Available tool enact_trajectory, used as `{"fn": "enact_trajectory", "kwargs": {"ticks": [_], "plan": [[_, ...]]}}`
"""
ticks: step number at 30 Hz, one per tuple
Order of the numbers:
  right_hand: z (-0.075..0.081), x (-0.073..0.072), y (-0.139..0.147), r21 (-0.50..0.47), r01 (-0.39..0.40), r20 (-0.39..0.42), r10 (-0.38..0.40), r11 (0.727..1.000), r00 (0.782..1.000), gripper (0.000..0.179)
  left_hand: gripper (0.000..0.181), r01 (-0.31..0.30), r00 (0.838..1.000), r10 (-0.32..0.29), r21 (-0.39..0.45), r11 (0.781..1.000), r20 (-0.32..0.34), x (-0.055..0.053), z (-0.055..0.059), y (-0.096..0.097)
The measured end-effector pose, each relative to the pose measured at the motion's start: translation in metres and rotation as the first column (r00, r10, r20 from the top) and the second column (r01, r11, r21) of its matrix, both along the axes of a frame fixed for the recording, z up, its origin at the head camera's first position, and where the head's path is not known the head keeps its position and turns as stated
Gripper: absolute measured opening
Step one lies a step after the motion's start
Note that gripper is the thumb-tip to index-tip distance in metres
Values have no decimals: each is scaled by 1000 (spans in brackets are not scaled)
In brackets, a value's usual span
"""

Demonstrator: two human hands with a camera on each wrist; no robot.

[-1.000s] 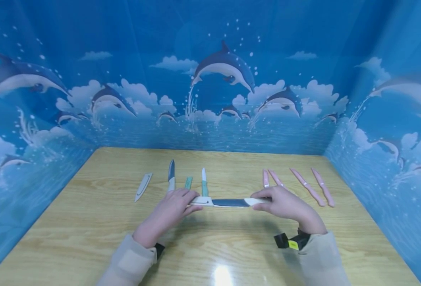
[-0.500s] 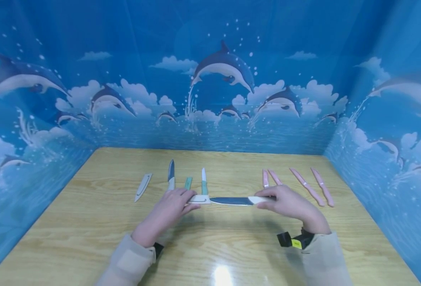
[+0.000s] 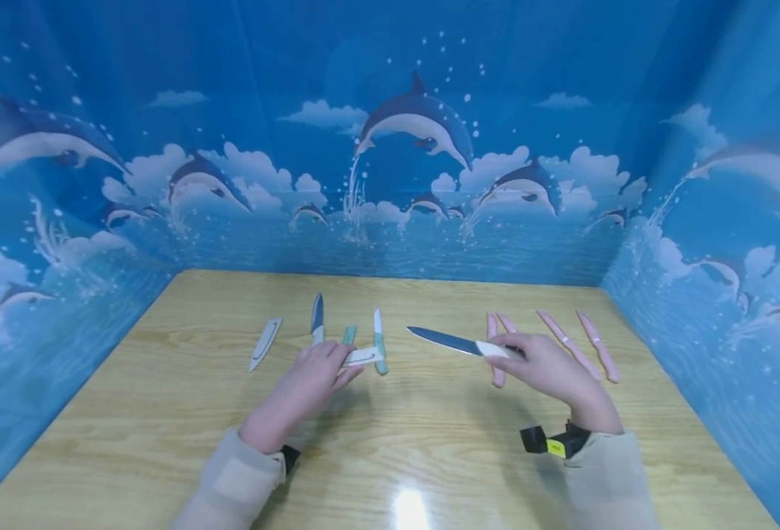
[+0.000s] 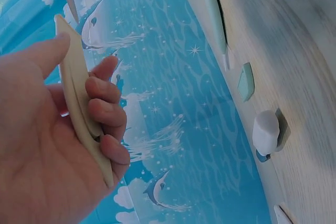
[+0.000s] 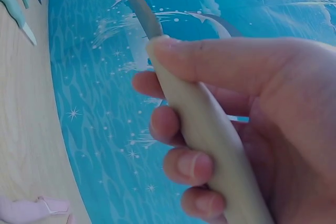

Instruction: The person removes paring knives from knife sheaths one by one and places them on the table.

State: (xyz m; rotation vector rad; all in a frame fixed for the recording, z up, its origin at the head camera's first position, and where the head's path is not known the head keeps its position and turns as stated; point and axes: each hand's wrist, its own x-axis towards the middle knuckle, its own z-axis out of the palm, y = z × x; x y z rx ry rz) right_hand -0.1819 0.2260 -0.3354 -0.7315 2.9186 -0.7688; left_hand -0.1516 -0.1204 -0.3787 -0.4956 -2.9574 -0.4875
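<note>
My left hand (image 3: 313, 379) grips a white knife sheath (image 3: 363, 356), its open end toward the right. In the left wrist view the fingers curl round this sheath (image 4: 79, 82), with the thumb along its edge. My right hand (image 3: 545, 372) holds a kitchen knife (image 3: 444, 339) by its white handle. The dark blade is bare and points left and slightly away, apart from the sheath. Up close in the right wrist view, the thumb lies near the blade end of the knife handle (image 5: 210, 124), with the fingers wrapped beneath it.
On the wooden table (image 3: 390, 442) lie another white sheath (image 3: 266, 344), a white-handled knife (image 3: 318, 316), a green sheath (image 3: 349, 335) and a green-handled knife (image 3: 379, 340). Several pink pieces, including a long pink knife (image 3: 597, 344), lie at the right. A dolphin-printed curtain (image 3: 403, 243) surrounds the back and sides.
The knife blade, earlier at the sheath's mouth and partly in it, has come out. My right hand has moved right and tilted the tip away. The left hand has shifted slightly left with the sheath.
</note>
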Motion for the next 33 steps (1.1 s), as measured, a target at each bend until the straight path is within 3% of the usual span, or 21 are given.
{"fn": "enact_trajectory", "kwargs": {"ticks": [8,13,17,24,28,33], "plan": [[-2,-5,-3,-3,77,53,-77,997,996,30,36,-6,1000,4,58,998,28,-4,-4,1],[-7,-10,-8,27,127,43,-129,991,991,38,37,-61,995,51,113,992,87,-7,-6,2],[-12,-13,-13,1,172,87,-172,985,981,43,40,-115,988,99,135,984,116,-12,-7,3],[-23,-20,-26,-93,261,142,-247,961,959,32,39,-118,991,111,93,989,80,-20,-9,5],[-30,-28,-34,-127,303,166,-281,944,945,29,37,-130,991,126,113,985,42,-25,-8,8],[-36,-38,-41,-91,328,127,-316,940,940,30,35,-148,988,140,151,977,60,-34,-5,14]]}}
